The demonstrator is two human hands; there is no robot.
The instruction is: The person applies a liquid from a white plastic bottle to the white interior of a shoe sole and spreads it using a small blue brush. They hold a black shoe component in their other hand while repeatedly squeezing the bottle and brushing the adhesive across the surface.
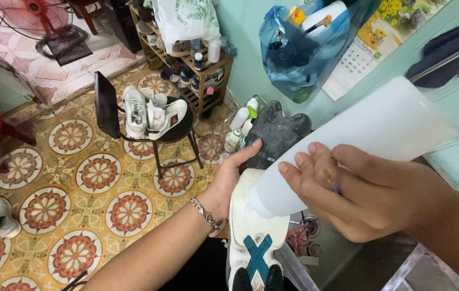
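1. The white bottle (348, 145), tipped nozzle-down over the shoe's sole, is clamped in the right hand (364, 194); too hard a squeeze would likely flood it.
2. The shoe (253, 226), sole up, is gripped by the left hand (232, 178); wet rubber could slip loose.
3. Spilled liquid might reach the tiled floor (78, 194).

Bottle (358, 145) tip hidden; shoe (253, 237) heel cropped

Your left hand (229, 180) reaches forward from the lower left, forearm bare, a chain bracelet at the wrist, palm cupped and fingers wrapped in a closed grip. Your right hand (358, 191) comes in from the right, fingers curled and pointing left, its grip closed too.
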